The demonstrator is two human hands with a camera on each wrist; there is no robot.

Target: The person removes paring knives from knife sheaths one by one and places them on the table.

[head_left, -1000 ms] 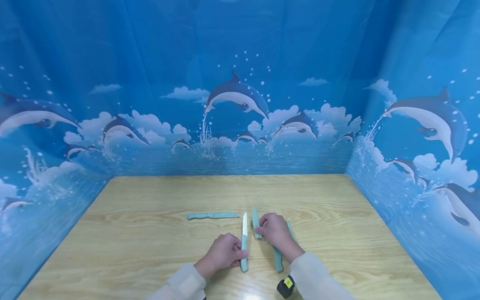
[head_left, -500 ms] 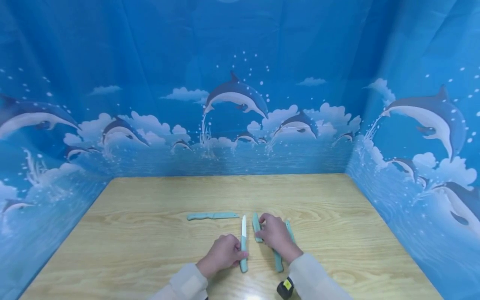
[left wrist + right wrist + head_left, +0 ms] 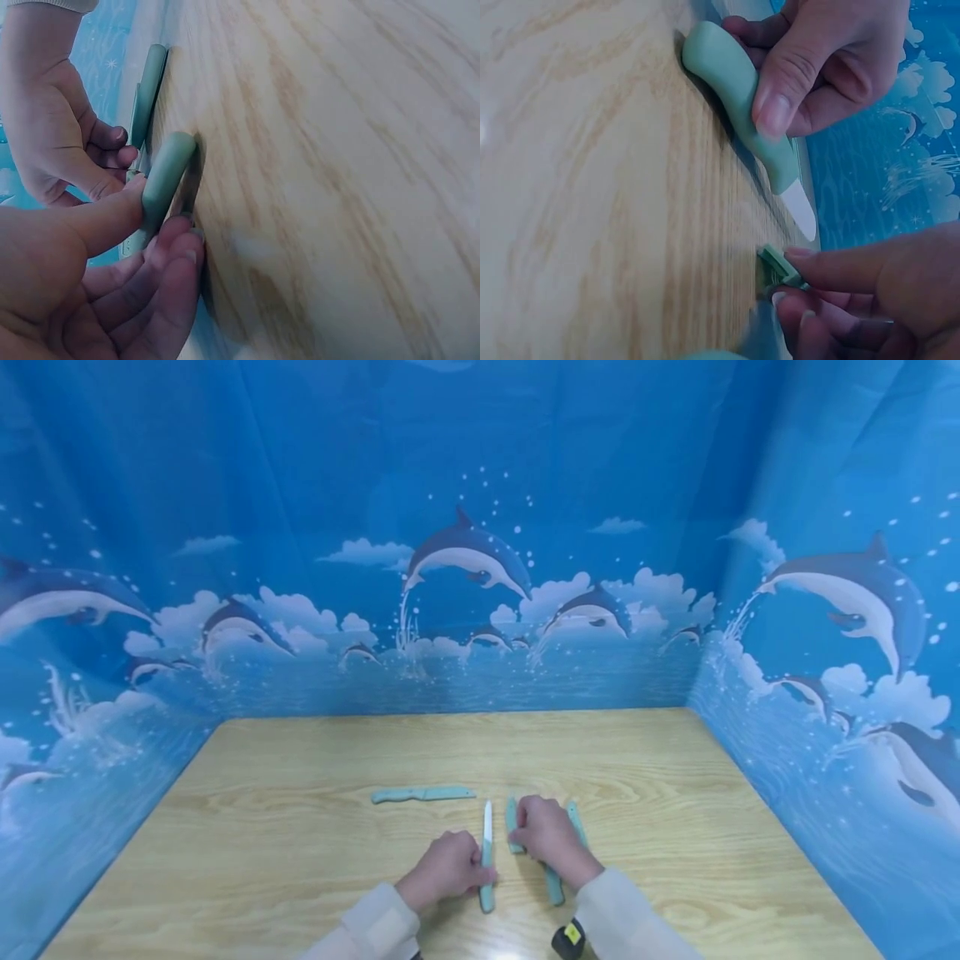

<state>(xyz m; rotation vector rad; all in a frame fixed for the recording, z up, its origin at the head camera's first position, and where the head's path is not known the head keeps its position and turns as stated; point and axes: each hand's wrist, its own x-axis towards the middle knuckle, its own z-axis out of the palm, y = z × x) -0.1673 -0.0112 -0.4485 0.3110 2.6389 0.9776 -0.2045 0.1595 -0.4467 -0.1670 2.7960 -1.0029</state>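
Note:
My left hand [image 3: 448, 870] grips the pale green handle of a small knife [image 3: 487, 860] between thumb and fingers. Its white blade is bare and points away from me; the right wrist view shows the handle [image 3: 739, 90] low over the table, blade tip near the right hand's fingers. In my right hand [image 3: 551, 835], thumb and fingers pinch a matching green sheath [image 3: 512, 818], whose open end [image 3: 780, 266] faces the right wrist camera. Under the right wrist lies another green-handled knife [image 3: 554, 887], its middle hidden by the hand.
A green knife in its sheath [image 3: 423, 794] lies crosswise to the left, beyond my left hand. Beside the right sleeve is a black object with a yellow label [image 3: 568, 939]. The wood-grain table [image 3: 300, 843] meets a blue dolphin-print curtain [image 3: 337, 681] at its back and sides.
The sheath in my right hand has come a little toward me, and the knife in my left hand has shifted slightly the same way. Both grips stay the same.

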